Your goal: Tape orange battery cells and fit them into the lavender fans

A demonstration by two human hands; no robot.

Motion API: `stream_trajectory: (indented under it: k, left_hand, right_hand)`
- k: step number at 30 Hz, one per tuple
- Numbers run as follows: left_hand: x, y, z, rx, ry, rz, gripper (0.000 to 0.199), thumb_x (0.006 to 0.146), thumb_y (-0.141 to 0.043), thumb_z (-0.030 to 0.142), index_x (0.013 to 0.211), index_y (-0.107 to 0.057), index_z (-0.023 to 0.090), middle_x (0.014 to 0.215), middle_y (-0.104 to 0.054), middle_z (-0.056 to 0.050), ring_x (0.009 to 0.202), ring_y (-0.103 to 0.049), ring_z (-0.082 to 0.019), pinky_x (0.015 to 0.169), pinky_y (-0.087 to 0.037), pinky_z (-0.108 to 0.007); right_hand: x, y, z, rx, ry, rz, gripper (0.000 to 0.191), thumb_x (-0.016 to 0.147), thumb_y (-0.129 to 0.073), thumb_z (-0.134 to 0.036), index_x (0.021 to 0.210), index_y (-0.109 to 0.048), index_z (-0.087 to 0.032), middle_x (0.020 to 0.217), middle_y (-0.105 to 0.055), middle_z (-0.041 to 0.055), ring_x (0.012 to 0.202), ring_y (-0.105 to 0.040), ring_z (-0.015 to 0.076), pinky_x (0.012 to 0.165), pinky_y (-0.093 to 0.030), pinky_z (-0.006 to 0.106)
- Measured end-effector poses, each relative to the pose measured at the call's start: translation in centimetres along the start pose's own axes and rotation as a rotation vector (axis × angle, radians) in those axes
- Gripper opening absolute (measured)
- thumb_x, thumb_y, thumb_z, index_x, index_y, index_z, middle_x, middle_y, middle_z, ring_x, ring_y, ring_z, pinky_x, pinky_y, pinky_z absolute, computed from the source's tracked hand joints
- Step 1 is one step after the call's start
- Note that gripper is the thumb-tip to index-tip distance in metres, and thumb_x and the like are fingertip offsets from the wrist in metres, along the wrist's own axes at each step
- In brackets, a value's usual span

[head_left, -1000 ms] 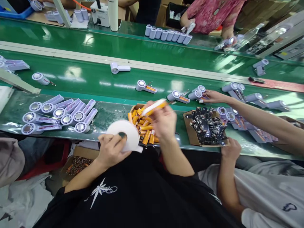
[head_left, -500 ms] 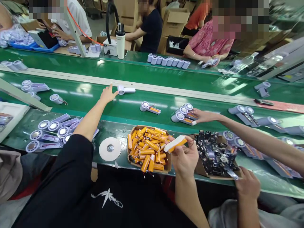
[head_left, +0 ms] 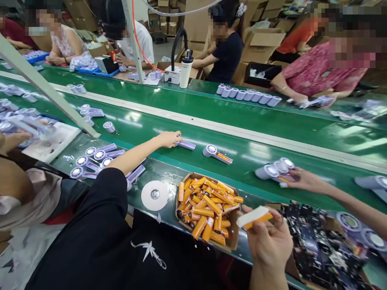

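My left hand reaches over the green belt, its fingers wrapped round the round head of a lilac fan body, whose handle sticks out to the right. In my right hand is an orange battery with a white strip along its upper side, pinched between thumb and fingers. Beside that hand, a carton of orange batteries stands on the bench edge. A roll of white tape lies left of the carton. Another fan body, with orange showing in its handle, rests on the belt farther right.
Several lilac fan bodies lie on the bench at left. A carton of black parts is at lower right. A co-worker's hand touches fan bodies on the belt. A slanted metal post stands at left; people sit across the belt.
The view has shifted left. My left hand, earlier stretched out beside the fan body, has closed on it and the handle now points down to the right. My right hand still holds the battery.
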State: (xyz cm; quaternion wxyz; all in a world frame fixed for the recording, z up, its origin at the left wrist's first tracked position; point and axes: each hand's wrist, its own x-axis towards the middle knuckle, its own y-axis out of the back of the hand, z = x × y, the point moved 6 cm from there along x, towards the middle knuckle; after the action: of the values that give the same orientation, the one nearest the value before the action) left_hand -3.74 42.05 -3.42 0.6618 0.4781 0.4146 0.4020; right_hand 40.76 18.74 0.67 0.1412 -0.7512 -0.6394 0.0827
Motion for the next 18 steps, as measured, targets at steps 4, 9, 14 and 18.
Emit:
stream_trajectory:
  k: [4, 9, 14, 18]
  left_hand:
    - [-0.5, -1.1, 1.8, -0.005, -0.073, -0.036, 0.048, 0.074, -0.078, 0.018, 0.121, -0.082, 0.030, 0.157, -0.061, -0.010, 0.136, -0.059, -0.034, 0.111, -0.051, -0.042]
    - [1.8, -0.4, 3.1, -0.106, -0.096, -0.038, 0.019, 0.080, -0.077, 0.033, 0.096, -0.084, 0.026, 0.121, -0.081, -0.004, 0.117, -0.069, -0.026, 0.105, -0.051, -0.032]
    - [2.2, 0.0, 2.7, -0.222, 0.008, 0.039, 0.035, 0.104, -0.063, 0.047, 0.119, -0.079, 0.019, 0.113, -0.081, -0.007, 0.104, -0.073, -0.023, 0.097, -0.057, -0.035]
    - [2.4, -1.0, 3.4, -0.270, 0.105, 0.097, 0.040, 0.107, -0.068, 0.050, 0.131, -0.070, 0.017, 0.129, -0.073, -0.010, 0.112, -0.072, -0.024, 0.101, -0.062, -0.048]
  right_hand:
    - [1.9, -7.5, -1.9, -0.067, 0.112, -0.232, 0.042, 0.082, -0.097, -0.031, 0.114, -0.070, -0.027, 0.091, -0.089, 0.0037, 0.081, -0.088, 0.0280, 0.071, -0.074, 0.036]
    - [8.1, -16.8, -2.3, -0.266, 0.311, -0.525, 0.044, 0.086, -0.091, -0.043, 0.121, -0.070, -0.028, 0.112, -0.089, 0.0064, 0.100, -0.087, 0.0275, 0.084, -0.073, 0.040]
    - [15.9, -22.9, 3.9, -0.966, 0.272, -0.712, 0.049, 0.098, -0.073, -0.035, 0.144, -0.064, -0.019, 0.121, -0.087, 0.0098, 0.111, -0.083, 0.0229, 0.103, -0.063, 0.036]
    - [18.2, -25.3, 8.5, -1.224, 0.216, -0.811, 0.048, 0.102, -0.071, -0.033, 0.147, -0.063, -0.020, 0.112, -0.088, 0.0081, 0.101, -0.082, 0.0227, 0.096, -0.060, 0.033]
